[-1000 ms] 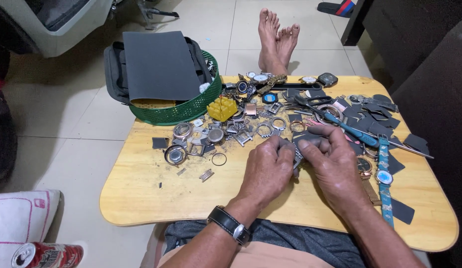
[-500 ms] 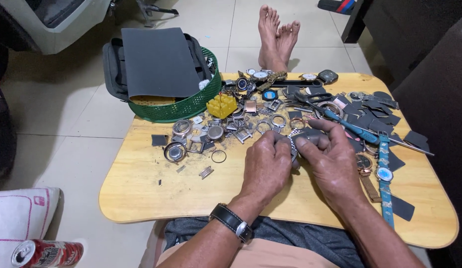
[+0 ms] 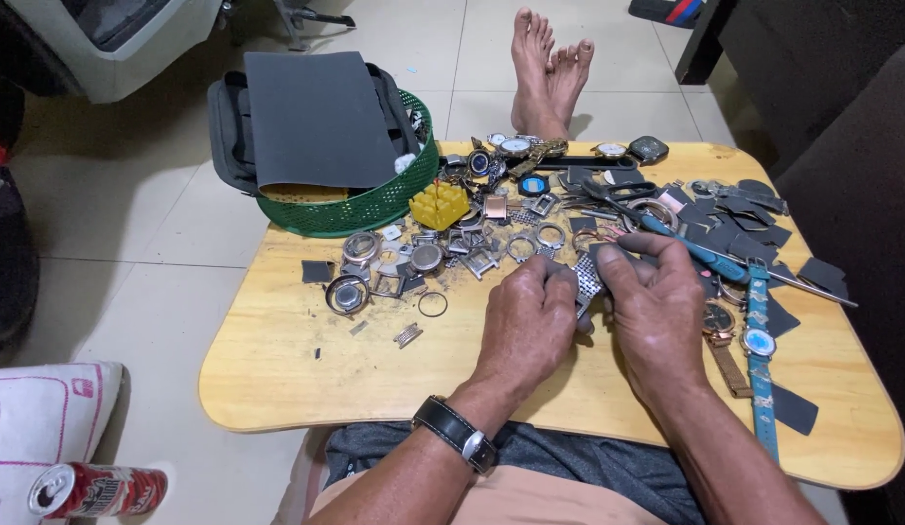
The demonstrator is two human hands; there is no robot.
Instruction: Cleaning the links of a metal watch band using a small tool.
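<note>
**Two hands pinch a metal mesh watch band over a cluttered counter**

The left hand [image 3: 530,316] and the right hand [image 3: 656,301] meet over the middle of the wooden counter [image 3: 306,374], fingers curled shut, with a silvery mesh watch band [image 3: 589,282] pinched between them. Only a short stretch of the band shows in the gap between the thumbs; the rest is hidden under the fingers.

The band looks finely woven, steel-grey and slightly shiny. It should be light and limp along its length yet stiff across its width, so it is likely to flop and slide if held loosely. The smooth metal may be slippery; pinching it flat between thumb and forefinger near an end seems the surest hold. It looks sturdy, though the mesh could kink if folded sharply.

Just beyond the fingertips lies a scatter of watch cases [image 3: 347,294], rings and small parts. Further out from the left hand stands a yellow block [image 3: 439,204], and past it a green basket [image 3: 374,206] under a dark sheet [image 3: 316,117]. To the outer side of the right hand lie a blue-handled tool [image 3: 695,253], a blue strapped watch [image 3: 760,340] and dark cut pieces. A black wristwatch [image 3: 456,433] sits on the left wrist.
</note>
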